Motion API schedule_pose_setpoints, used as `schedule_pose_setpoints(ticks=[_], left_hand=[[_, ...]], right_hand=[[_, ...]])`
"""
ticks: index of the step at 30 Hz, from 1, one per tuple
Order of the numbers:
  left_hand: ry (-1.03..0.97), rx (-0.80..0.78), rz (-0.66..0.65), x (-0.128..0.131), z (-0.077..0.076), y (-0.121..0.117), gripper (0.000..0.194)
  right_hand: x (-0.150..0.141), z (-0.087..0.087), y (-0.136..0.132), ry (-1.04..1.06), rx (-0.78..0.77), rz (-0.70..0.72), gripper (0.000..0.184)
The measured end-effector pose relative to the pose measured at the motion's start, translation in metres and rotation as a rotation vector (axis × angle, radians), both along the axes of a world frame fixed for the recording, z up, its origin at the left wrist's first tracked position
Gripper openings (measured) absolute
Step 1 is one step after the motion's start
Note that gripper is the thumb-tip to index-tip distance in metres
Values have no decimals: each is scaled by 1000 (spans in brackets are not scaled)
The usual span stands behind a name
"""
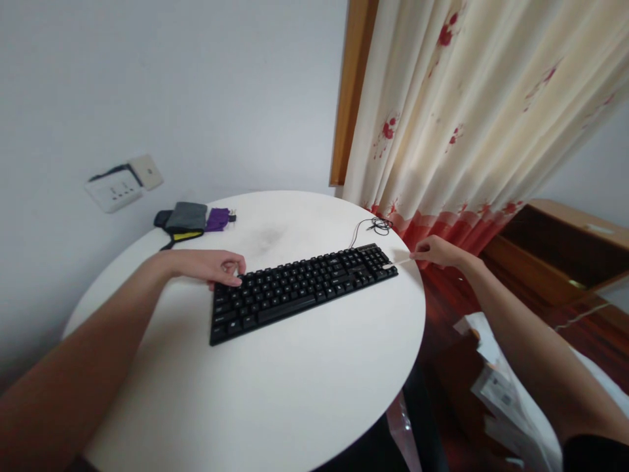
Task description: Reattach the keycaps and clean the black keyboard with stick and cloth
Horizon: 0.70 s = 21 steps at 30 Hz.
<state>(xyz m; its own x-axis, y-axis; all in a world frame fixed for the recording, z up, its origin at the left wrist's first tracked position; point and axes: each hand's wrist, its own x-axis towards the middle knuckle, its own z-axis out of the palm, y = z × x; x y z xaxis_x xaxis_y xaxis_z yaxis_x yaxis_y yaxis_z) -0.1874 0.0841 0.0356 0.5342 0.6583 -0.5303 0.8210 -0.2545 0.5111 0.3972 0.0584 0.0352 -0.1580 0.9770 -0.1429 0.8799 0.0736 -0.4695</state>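
Black keyboard laid across table; judged light, stiff, best gripped by ends. Thin white stick, likely fragile, pinched by right hand at table's right rim. Left hand curled left of table's middle; whether anything held, cannot be told.

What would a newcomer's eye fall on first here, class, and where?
First, the black keyboard, lying aslant on the round white table, the left hand at its left end. Next, the thin white stick in the right hand, its tip at the keyboard's right end. Behind, at upper right, hangs a cream curtain with a red pattern.
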Motion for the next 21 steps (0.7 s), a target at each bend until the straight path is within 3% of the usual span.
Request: schedule_pose_setpoints(ticks=[4, 10, 21], left_hand=[[12, 14, 0, -1, -1, 0, 56], [-18, -8, -19, -2, -1, 2, 53], [-24, 22, -47, -8, -8, 5, 55]], right_hand=[[1, -4, 0, -4, 21, 0, 57], [-19, -16, 1, -7, 82, 135, 55], [7, -14, 0, -23, 11, 33, 64]])
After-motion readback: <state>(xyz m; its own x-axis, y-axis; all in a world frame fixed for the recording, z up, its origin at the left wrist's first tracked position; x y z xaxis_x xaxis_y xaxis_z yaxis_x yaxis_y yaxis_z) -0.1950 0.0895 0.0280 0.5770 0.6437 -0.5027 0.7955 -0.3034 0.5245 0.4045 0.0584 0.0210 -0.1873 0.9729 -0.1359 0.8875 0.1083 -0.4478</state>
